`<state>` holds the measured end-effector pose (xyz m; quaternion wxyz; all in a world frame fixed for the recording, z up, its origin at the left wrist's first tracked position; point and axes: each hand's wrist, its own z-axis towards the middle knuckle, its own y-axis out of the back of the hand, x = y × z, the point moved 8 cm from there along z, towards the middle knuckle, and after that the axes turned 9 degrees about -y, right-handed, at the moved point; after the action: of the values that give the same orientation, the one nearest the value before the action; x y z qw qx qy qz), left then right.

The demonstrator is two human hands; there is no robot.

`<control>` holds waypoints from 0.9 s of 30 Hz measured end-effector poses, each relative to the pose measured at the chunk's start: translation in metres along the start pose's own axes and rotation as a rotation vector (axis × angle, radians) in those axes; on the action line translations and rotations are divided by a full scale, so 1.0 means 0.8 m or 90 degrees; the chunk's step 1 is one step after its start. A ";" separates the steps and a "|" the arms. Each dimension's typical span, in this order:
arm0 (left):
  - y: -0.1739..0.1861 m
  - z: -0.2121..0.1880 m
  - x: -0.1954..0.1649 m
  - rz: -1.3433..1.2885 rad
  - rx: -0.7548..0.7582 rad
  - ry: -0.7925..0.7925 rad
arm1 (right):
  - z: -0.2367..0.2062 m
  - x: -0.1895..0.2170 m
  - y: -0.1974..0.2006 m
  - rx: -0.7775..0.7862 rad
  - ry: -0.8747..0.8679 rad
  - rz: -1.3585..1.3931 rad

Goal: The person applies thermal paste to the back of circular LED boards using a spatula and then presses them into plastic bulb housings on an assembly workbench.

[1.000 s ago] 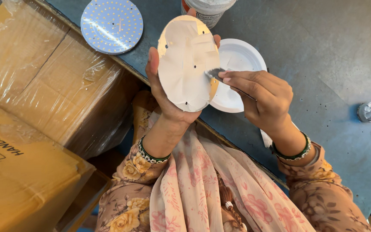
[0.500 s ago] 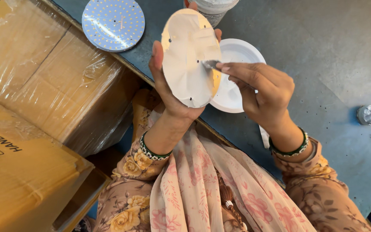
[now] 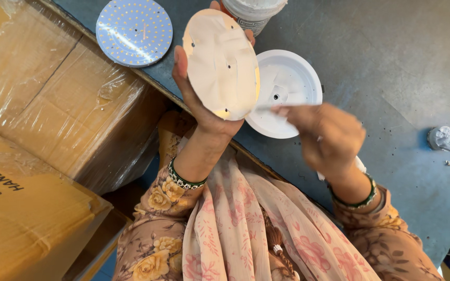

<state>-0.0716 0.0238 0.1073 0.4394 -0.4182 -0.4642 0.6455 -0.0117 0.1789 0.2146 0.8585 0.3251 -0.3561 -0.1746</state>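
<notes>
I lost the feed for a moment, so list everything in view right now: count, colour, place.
round plate: 1, cream-white, tilted, in the left hand
white dish: 1, white, on the table under the plate
dotted disc: 1, pale blue-white, table edge, top left
tub: 1, white, top edge, partly cut off
small grey part: 1, grey, table, far right
cardboard boxes: 2, brown, plastic-wrapped, left
table: 1, grey-blue
left hand: grip on plate rim
right hand: blurred, pinching a thin tool

Right hand (image 3: 325, 136) motion-blurred; tool indistinct
</notes>
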 end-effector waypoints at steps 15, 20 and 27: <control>-0.007 -0.010 0.032 -0.026 0.046 0.049 | -0.009 -0.041 0.000 -0.008 -0.017 -0.012; 0.001 0.001 0.057 -0.012 0.036 0.062 | -0.022 -0.044 0.014 -0.005 -0.041 -0.010; 0.012 0.025 0.074 0.059 0.089 0.119 | -0.048 -0.096 0.048 -0.043 -0.151 0.099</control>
<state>-0.1076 0.0740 0.0942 0.4788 -0.4659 -0.3552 0.6538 -0.0342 0.2641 0.1821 0.8315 0.2448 -0.4734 -0.1567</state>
